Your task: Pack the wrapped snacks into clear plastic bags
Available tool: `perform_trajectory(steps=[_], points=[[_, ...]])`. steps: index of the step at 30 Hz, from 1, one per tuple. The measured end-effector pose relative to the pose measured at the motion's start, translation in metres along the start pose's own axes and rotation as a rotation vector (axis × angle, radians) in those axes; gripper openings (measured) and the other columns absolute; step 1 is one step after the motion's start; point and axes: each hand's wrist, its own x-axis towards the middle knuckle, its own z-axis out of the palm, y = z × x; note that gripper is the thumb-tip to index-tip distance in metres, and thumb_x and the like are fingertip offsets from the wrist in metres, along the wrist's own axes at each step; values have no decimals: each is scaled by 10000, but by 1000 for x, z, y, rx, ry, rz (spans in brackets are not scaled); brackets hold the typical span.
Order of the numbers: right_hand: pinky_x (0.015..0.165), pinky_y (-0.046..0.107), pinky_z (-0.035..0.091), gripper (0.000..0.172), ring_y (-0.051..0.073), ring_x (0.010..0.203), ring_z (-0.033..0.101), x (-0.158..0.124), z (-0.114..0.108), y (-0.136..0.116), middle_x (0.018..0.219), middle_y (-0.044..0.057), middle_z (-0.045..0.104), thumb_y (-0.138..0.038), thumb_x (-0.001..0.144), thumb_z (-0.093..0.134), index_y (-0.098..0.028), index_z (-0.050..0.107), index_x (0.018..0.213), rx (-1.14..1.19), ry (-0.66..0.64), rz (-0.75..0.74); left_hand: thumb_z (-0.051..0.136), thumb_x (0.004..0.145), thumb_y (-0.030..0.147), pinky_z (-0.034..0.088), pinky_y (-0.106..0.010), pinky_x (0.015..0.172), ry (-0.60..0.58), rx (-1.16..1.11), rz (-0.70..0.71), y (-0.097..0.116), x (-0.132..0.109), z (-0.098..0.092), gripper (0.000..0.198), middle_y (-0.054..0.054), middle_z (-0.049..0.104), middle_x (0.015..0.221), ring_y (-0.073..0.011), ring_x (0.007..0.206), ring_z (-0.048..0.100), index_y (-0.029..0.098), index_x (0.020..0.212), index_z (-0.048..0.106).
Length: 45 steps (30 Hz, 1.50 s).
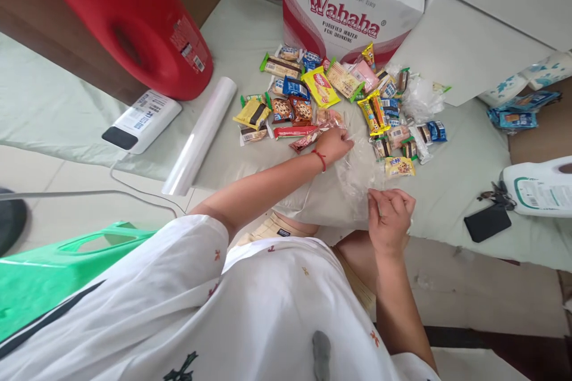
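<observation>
My left hand (334,146), with a red string on its wrist, is closed on a clear plastic bag (357,169). The bag's thin film stretches down to my right hand (391,217), whose fingers pinch its lower right edge. Just beyond my left hand lie a brown wrapped snack (308,139) and a red wrapped stick (294,131). Many small packaged snacks spread behind and to the right, among them a yellow packet (320,87) and a yellow cookie packet (400,166). Crumpled clear plastic (420,98) sits at the pile's right side.
A Wahaha carton (348,12) stands behind the snacks. On the left are a red jug (134,24), a film roll (199,136) and a white device (142,121) with a cable. A black phone-like object (487,223) and white bottle (540,187) lie right. A green stool (75,262) stands lower left.
</observation>
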Motion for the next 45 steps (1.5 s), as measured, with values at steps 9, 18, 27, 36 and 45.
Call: perform_trajectory(steps=[9,18,27,36,45], points=[[915,485,546,120,288,1056,603,-12,-32,-3,909,82,675,-210,957,674,-267,759,1020,-121,286,12,494,945,211,366,-283,559,-56,-484,-290,31,13,20,231,2,525,617,-143,502,540,201,714,493],[1006,473,547,217,284,1218,564,-33,1,-51,1362,102,665,-104,966,553,-219,731,1014,22,-257,-150,614,870,225,499,-362,789,59,-43,-24,5,16,-2,195,-83,635,752,-248,833,659,189,686,558],[887,454,508,158,267,1081,585,-46,23,-53,1609,87,500,-149,987,564,-190,704,928,-33,-535,-173,790,740,238,534,-450,958,408,189,297,-29,12,-26,414,-89,610,1108,-279,1072,602,226,1080,554],[895,459,472,119,301,1136,583,-37,27,-53,1234,127,727,-179,981,593,-185,712,976,-17,-568,-187,458,993,244,466,-427,1004,-99,472,942,17,-82,-4,213,-85,695,1103,-228,1058,651,225,1061,659],[1043,486,486,228,295,1321,553,-53,28,-52,1493,88,624,-99,991,541,-189,741,1052,84,-475,-192,428,1016,261,303,-563,1212,-54,547,468,-17,-59,6,288,-135,706,1310,-281,1276,631,166,1113,681]])
